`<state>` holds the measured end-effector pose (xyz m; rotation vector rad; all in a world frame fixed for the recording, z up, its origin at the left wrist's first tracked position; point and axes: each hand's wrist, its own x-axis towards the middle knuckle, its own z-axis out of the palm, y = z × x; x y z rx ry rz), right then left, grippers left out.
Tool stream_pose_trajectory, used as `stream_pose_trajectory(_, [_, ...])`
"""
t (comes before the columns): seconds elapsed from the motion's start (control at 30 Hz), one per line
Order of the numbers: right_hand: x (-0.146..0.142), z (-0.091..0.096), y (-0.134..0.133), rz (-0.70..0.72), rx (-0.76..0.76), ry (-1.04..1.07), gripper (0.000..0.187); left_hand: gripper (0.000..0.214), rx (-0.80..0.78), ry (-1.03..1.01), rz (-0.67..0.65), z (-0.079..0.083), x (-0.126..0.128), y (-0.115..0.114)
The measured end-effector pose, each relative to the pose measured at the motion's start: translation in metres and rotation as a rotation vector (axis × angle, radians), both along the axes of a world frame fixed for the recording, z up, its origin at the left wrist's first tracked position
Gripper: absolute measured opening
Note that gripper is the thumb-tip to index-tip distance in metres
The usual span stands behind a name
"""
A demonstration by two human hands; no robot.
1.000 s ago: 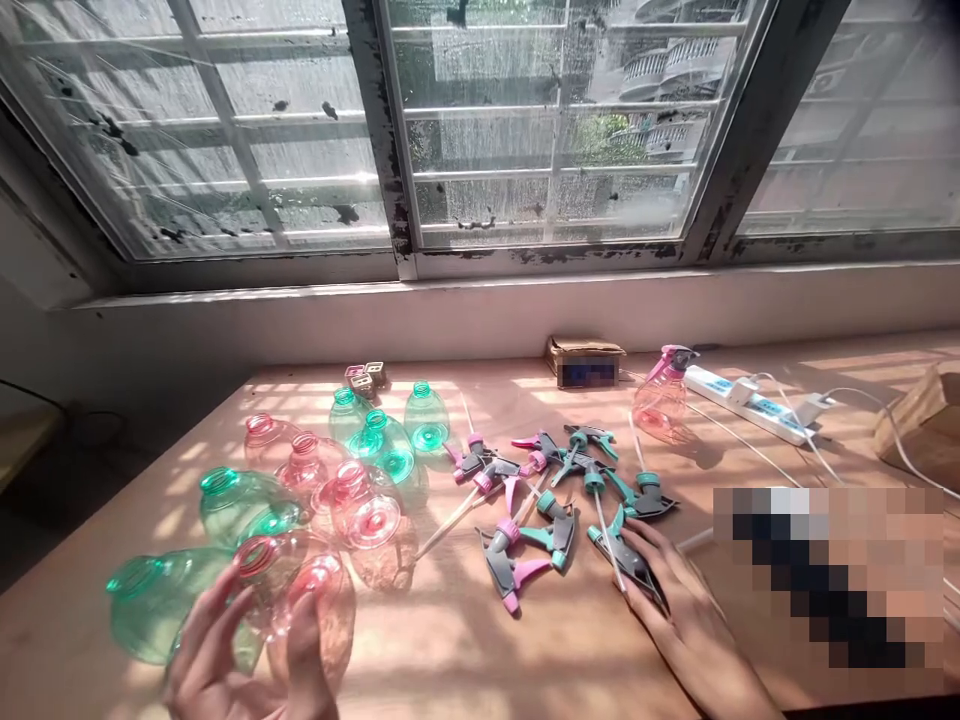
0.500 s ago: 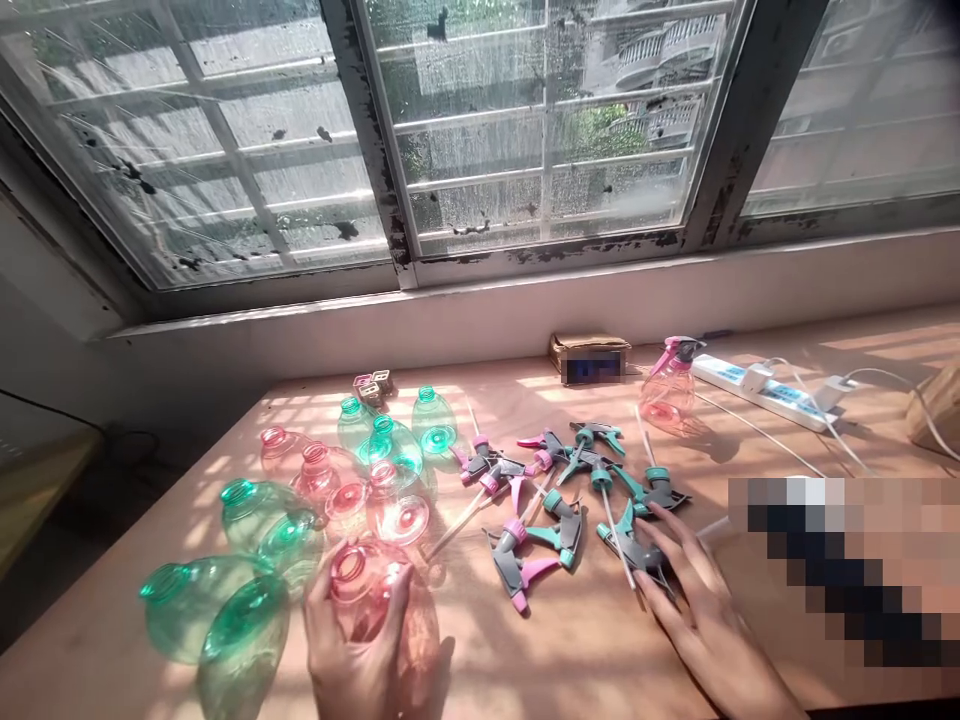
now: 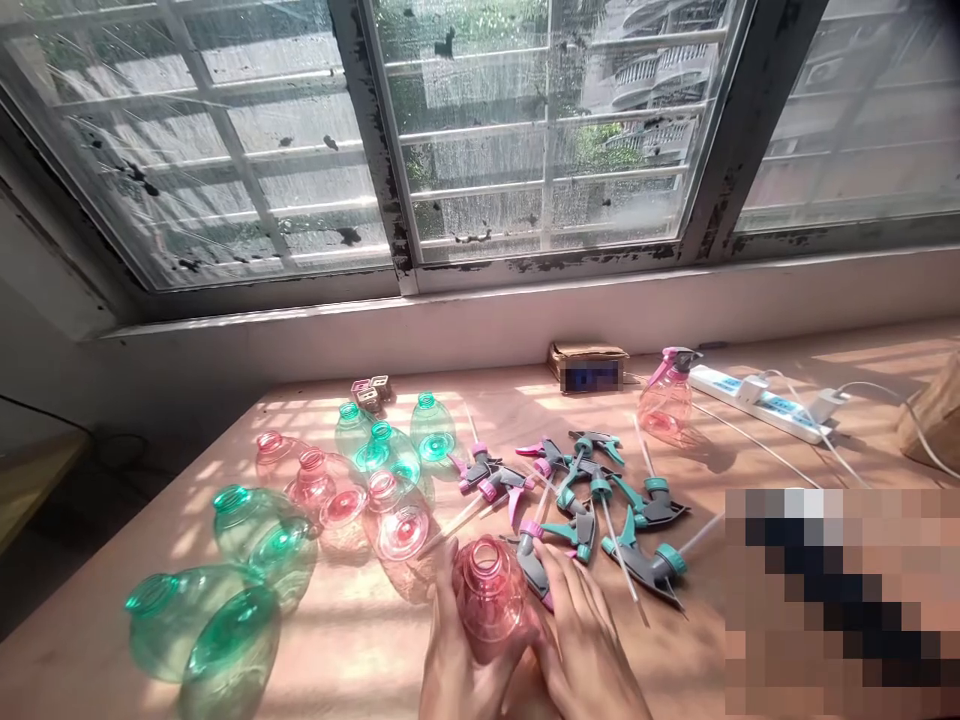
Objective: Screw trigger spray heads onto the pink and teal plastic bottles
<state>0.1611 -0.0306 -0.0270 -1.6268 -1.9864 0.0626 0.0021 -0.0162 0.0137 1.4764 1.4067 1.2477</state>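
Near the desk's (image 3: pixel 352 665) front edge, the left hand (image 3: pixel 459 675) wraps its fingers around a pink bottle (image 3: pixel 491 600), its open mouth up. The right hand (image 3: pixel 589 630) is just beside it, fingers curved along a pink-and-grey sprayer (image 3: pixel 533 573), though from where I stand I can't tell whether they grip it. Two green bottles (image 3: pixel 169 625) sit toward the left edge, a spray bottle (image 3: pixel 664 405) near the back.

No lettering can be read. The front of the cardboard box (image 3: pixel 589 356) is pixelated, blue markings on the white power strip (image 3: pixel 781 410) are too small, and marks on the cubes (image 3: pixel 367 396) are illegible.
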Motion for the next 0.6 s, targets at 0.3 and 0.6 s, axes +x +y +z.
stream_pose_trajectory(0.3, [0.0,0.017,0.003,-0.172,0.096,0.502,0.046,0.093,0.025,0.0,0.022,-0.015,0.0,0.003])
stream_pose_trajectory(0.6, [0.038,0.03,-0.013,-0.531,0.318,1.546,0.04,0.067,0.285,0.056,0.178,-0.013,-0.006,0.005])
